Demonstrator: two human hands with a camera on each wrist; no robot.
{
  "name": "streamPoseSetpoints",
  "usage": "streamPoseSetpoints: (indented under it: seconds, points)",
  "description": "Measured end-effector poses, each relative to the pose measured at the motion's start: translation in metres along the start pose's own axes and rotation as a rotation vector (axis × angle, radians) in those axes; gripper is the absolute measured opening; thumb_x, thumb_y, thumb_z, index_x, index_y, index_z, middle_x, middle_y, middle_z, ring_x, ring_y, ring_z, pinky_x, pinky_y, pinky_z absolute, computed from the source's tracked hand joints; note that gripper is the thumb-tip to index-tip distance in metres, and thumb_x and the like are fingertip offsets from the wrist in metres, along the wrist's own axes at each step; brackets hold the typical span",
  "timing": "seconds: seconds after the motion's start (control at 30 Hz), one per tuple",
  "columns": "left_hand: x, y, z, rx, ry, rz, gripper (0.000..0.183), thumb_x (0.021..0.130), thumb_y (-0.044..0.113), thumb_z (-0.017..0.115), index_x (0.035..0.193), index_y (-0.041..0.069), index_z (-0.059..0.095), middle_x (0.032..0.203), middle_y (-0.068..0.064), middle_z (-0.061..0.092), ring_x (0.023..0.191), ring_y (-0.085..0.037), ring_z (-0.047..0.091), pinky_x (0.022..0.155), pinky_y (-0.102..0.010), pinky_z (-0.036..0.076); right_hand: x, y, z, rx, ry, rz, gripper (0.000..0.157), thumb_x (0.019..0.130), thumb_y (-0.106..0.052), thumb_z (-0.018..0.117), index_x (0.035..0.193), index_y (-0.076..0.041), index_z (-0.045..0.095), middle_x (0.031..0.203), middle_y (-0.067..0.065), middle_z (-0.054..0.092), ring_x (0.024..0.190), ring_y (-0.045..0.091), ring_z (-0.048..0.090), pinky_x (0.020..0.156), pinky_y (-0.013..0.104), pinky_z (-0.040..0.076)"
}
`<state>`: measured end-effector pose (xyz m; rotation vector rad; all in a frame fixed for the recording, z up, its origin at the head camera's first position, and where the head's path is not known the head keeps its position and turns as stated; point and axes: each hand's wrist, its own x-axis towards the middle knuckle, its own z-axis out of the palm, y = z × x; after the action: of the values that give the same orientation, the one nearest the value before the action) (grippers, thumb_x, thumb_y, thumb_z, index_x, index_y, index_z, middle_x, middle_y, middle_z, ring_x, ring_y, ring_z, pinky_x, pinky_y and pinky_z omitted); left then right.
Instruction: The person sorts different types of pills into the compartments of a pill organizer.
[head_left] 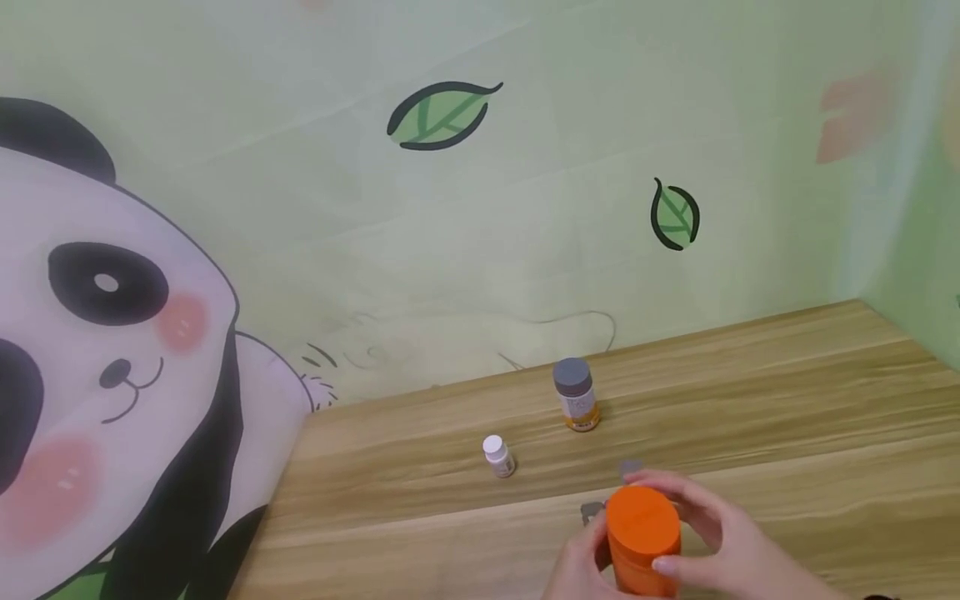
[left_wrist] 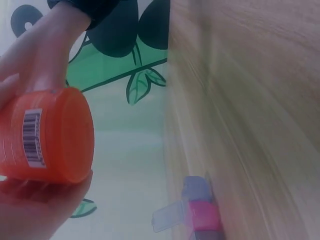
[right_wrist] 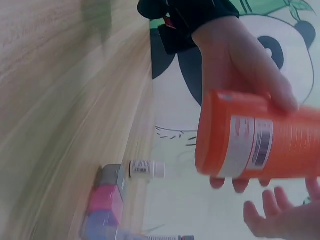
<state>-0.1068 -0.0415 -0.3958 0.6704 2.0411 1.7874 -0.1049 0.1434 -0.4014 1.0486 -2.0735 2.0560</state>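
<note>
An orange bottle (head_left: 637, 575) with an orange lid (head_left: 643, 517) stands between my two hands at the lower right of the head view. My left hand (right_wrist: 240, 65) wraps its body, fingertips curled past the far side in the right wrist view. My right hand (head_left: 712, 533) grips near the lid, thumb in front and fingers behind it. A white barcode label (right_wrist: 247, 145) shows on the bottle, and its flat base (left_wrist: 77, 135) faces the table. Behind it sits a small pill box (right_wrist: 106, 198) with grey, pink and blue compartments; a clear flap (left_wrist: 168, 216) sticks up, open.
A small white bottle (head_left: 498, 457) stands on the wooden table (head_left: 390, 508), left of the hands. Farther back is a dark-capped bottle (head_left: 577, 396) with an orange lower part. A cloth backdrop (head_left: 525, 208) with a panda and leaves hangs along the table's back edge.
</note>
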Motion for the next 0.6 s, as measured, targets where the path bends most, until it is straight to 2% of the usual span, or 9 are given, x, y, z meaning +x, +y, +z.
streamPoseSetpoints:
  seconds: [0.17, 0.3, 0.37, 0.47, 0.6]
  points:
    - [0.002, -0.002, -0.006, -0.053, -0.105, 0.008, 0.056, 0.072, 0.004, 0.069, 0.123, 0.012, 0.048, 0.114, 0.007, 0.055, 0.102, -0.004, 0.051, 0.089, -0.019, 0.039, 0.006, 0.001, -0.01, 0.099, -0.126, -0.076, 0.059, 0.074, 0.016, 0.056, 0.129, 0.005, 0.036, 0.132, 0.006, 0.044, 0.121, 0.01, 0.038, 0.095, 0.018, 0.031]
    - [0.003, -0.002, -0.01, -0.076, -0.166, 0.004, 0.056, 0.071, -0.003, 0.065, 0.123, 0.003, 0.047, 0.117, -0.002, 0.055, 0.104, -0.004, 0.05, 0.09, -0.018, 0.037, 0.012, 0.001, -0.018, 0.185, -0.278, -0.137, 0.055, 0.08, 0.008, 0.055, 0.13, 0.008, 0.033, 0.134, 0.015, 0.04, 0.126, 0.018, 0.033, 0.099, 0.023, 0.03]
    - [0.004, -0.002, -0.011, -0.067, -0.187, 0.015, 0.055, 0.071, -0.006, 0.063, 0.123, 0.0, 0.047, 0.119, -0.006, 0.055, 0.105, -0.004, 0.05, 0.09, -0.018, 0.037, 0.014, 0.001, -0.02, 0.234, -0.346, -0.129, 0.053, 0.084, 0.002, 0.054, 0.131, 0.008, 0.03, 0.136, 0.018, 0.036, 0.127, 0.02, 0.03, 0.1, 0.025, 0.028]
    - [0.004, 0.0, -0.012, -0.051, -0.219, -0.002, 0.054, 0.073, -0.005, 0.062, 0.124, 0.0, 0.046, 0.121, -0.006, 0.054, 0.106, -0.003, 0.049, 0.09, -0.018, 0.037, 0.013, -0.001, -0.022, 0.377, -0.413, -0.009, 0.053, 0.087, -0.003, 0.051, 0.134, 0.006, 0.027, 0.139, 0.017, 0.031, 0.129, 0.019, 0.027, 0.1, 0.024, 0.028]
    - [0.005, 0.001, -0.012, -0.073, -0.245, -0.019, 0.053, 0.074, -0.007, 0.06, 0.125, -0.003, 0.044, 0.122, -0.011, 0.052, 0.105, -0.002, 0.049, 0.091, -0.018, 0.036, 0.012, -0.007, -0.022, 0.569, -0.447, 0.155, 0.052, 0.09, -0.006, 0.045, 0.136, 0.002, 0.023, 0.141, 0.015, 0.027, 0.128, 0.022, 0.027, 0.101, 0.027, 0.029]
